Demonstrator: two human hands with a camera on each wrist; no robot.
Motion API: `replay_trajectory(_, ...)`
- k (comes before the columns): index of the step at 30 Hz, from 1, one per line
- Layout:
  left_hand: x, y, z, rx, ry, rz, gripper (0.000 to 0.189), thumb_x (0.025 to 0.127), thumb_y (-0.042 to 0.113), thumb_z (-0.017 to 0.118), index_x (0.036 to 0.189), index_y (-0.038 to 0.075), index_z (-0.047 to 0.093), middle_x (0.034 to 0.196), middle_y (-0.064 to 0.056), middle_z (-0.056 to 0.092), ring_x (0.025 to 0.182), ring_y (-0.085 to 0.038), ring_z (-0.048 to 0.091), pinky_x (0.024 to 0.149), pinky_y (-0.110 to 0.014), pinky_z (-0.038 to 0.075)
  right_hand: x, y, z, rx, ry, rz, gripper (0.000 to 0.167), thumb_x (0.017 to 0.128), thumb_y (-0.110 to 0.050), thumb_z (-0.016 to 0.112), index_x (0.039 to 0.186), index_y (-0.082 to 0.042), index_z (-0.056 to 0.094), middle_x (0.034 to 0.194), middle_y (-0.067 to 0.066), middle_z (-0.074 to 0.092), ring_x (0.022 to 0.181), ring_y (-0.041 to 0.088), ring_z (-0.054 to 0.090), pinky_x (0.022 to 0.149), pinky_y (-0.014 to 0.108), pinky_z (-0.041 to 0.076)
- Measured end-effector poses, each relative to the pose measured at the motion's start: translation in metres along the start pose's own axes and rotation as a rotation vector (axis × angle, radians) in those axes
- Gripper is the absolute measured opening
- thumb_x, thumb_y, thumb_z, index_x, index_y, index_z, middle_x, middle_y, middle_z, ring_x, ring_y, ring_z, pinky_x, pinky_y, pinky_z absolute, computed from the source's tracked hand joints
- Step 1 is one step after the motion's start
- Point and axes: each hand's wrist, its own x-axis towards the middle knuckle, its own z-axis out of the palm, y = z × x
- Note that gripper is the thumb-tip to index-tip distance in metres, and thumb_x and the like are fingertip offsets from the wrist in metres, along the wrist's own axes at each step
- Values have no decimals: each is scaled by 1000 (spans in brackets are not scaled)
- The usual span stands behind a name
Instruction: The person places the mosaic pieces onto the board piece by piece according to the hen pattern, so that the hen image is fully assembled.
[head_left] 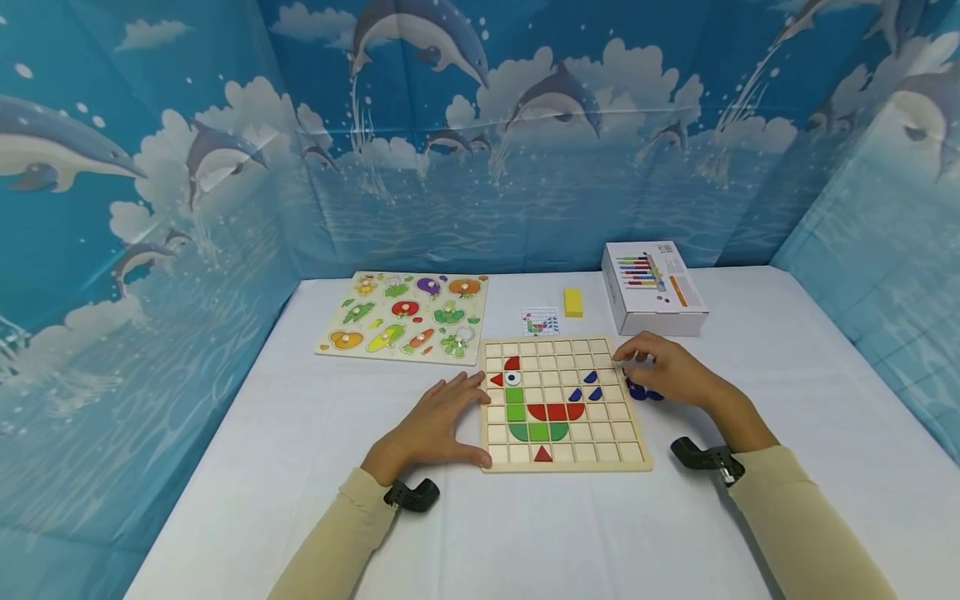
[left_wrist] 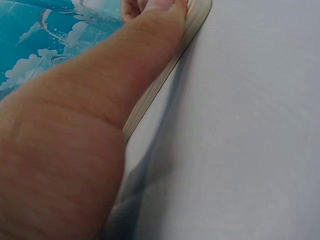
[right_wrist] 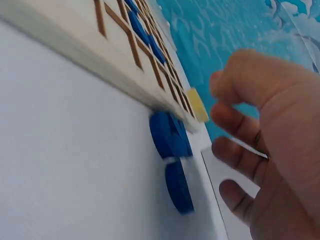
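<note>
A wooden grid board (head_left: 570,467) lies flat on the table, holding red, green, blue and eye-patterned tiles that form a bird-like picture. My left hand (head_left: 441,423) spreads along its left side, with the thumb at the near left corner. In the left wrist view the thumb (left_wrist: 150,40) rests against the board's edge. My right hand (head_left: 670,371) hovers by the board's right edge, its fingers loosely bent. Nothing shows between those fingers in the right wrist view. Under it, several blue curved tiles (right_wrist: 177,186) lie beside the board. Three blue tiles (head_left: 595,393) sit in the grid.
Behind the board lie a small pattern card (head_left: 540,321) and a yellow block (head_left: 573,302). A vegetable puzzle board (head_left: 405,333) is at the back left, a white box (head_left: 654,292) at the back right. Dolphin-printed cloth (head_left: 480,208) surrounds the white table.
</note>
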Motion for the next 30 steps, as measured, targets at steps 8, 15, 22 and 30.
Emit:
replay_trajectory(8,0,1,0,1,-9,-10,89,69,79,73,138,28,50,167,5,19,153,-18,9,123,-42,7,-8,28,-9,-11,-44,122,25,94,-4,68,118,-9,71,110,4,63,97,23,52,85,37,48)
replay_trajectory(15,0,0,0,-6,-2,-3,89,69,79,73,138,28,50,167,5,19,153,-18,9,122,-42,7,-5,35,-5,33,-46,160,21,96,-8,66,115,-12,73,112,6,60,101,24,52,93,44,47)
replay_trajectory(22,0,-2,1,3,-4,-7,90,68,81,72,138,28,50,167,6,19,153,-18,9,122,-42,8,0,29,1,29,-41,154,17,96,-6,62,110,-12,71,104,8,57,96,27,51,85,42,50)
replay_trajectory(30,0,1,-1,-8,-3,-3,89,69,78,74,138,27,50,167,5,19,154,-19,9,123,-42,8,0,24,1,21,-19,208,20,98,-3,57,113,-11,68,105,10,56,97,28,52,88,42,49)
